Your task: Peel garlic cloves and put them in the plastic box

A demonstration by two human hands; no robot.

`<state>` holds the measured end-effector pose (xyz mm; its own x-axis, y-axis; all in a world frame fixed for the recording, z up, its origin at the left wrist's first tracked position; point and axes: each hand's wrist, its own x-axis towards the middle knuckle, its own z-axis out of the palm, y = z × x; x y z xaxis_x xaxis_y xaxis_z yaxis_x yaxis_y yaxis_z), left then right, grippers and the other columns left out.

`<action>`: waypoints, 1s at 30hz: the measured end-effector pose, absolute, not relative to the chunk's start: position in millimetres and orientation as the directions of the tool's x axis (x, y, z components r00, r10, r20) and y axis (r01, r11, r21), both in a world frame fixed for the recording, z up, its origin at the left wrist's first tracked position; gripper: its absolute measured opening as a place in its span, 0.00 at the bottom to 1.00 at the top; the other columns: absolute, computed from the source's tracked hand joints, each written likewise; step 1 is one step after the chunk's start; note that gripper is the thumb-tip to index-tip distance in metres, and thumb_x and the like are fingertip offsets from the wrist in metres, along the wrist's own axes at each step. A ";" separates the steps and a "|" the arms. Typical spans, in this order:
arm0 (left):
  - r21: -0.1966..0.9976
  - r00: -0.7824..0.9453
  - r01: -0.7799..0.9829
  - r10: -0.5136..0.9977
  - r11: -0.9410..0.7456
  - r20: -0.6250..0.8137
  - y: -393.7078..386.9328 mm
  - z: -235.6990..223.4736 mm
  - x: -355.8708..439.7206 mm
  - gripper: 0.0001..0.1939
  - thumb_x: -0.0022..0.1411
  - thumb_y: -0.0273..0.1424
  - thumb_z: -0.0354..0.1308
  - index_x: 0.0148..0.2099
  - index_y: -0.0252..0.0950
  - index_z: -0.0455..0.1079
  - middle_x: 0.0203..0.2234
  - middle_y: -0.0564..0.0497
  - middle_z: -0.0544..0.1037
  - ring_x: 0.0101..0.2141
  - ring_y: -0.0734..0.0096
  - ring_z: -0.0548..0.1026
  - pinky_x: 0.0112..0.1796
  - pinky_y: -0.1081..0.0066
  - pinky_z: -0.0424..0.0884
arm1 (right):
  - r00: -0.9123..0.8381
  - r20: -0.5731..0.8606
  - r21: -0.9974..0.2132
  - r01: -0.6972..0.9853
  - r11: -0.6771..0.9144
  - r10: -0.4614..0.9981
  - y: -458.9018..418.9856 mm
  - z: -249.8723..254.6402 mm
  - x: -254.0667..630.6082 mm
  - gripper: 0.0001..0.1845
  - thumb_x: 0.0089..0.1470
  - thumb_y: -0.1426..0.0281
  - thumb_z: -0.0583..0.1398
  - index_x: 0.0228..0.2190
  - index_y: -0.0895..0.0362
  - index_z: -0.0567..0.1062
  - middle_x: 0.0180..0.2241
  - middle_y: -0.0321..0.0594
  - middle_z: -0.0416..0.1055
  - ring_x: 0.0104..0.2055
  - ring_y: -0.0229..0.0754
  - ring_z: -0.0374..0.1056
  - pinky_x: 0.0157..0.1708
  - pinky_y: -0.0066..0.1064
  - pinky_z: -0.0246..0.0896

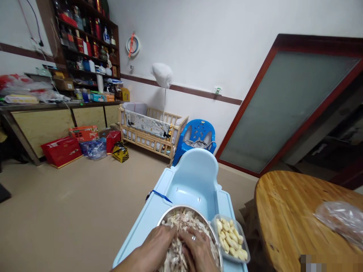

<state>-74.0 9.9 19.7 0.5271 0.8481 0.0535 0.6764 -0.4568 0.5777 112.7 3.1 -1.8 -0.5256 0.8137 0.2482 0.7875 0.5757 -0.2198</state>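
Observation:
A round metal bowl (213,233) sits on the pale blue tray of a child's high chair, full of papery garlic skins (185,217). Both hands are down in the skins, close together. My left hand (160,240) comes from the left with its fingers bent inward and their tips mostly hidden. Opposite it, my right hand (198,245) wears a ring and has its fingers curled down. Whatever the fingertips pinch is too covered to make out. Peeled garlic cloves (231,238) fill a clear plastic container (246,260) just right of the bowl.
The high chair (195,170) stands in front of me. At the right is a wooden table (283,204) with a plastic bag (342,217). Farther back are a blue chair (200,130), a wooden crib (150,141), red boxes (62,151) and a bottle shelf (90,49).

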 end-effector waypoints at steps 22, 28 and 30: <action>0.521 0.646 0.490 0.693 -0.699 0.322 -4.0 17.7 -83.5 0.15 0.57 0.18 0.48 0.43 0.37 0.69 0.48 0.42 0.70 0.50 0.59 0.67 0.47 0.62 0.67 | -0.436 0.637 -0.161 0.732 0.662 0.636 -15.2 7.7 140.6 0.17 0.52 0.78 0.53 0.43 0.53 0.70 0.42 0.43 0.74 0.47 0.47 0.67 0.40 0.41 0.66; 0.449 0.709 0.447 0.612 -0.774 0.349 -2.0 20.8 -66.0 0.14 0.58 0.20 0.51 0.45 0.39 0.67 0.49 0.43 0.70 0.53 0.57 0.63 0.51 0.55 0.62 | -0.259 0.607 -0.331 0.777 0.535 0.752 -40.1 1.4 166.8 0.13 0.54 0.77 0.55 0.42 0.54 0.71 0.39 0.44 0.74 0.43 0.44 0.69 0.41 0.35 0.67; 0.407 0.756 0.434 0.571 -0.804 0.319 0.6 25.6 -52.8 0.15 0.58 0.26 0.56 0.48 0.40 0.66 0.52 0.43 0.68 0.56 0.53 0.59 0.52 0.52 0.59 | -0.213 0.587 -0.366 0.791 0.491 0.781 -48.0 -6.3 174.4 0.12 0.54 0.76 0.55 0.41 0.54 0.71 0.37 0.43 0.75 0.40 0.43 0.71 0.39 0.33 0.68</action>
<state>-52.8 0.6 25.6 0.7564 0.5708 0.3195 0.4344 -0.8035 0.4070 174.4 -48.0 -6.3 -0.2132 0.7810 0.5870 0.7905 0.4910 -0.3661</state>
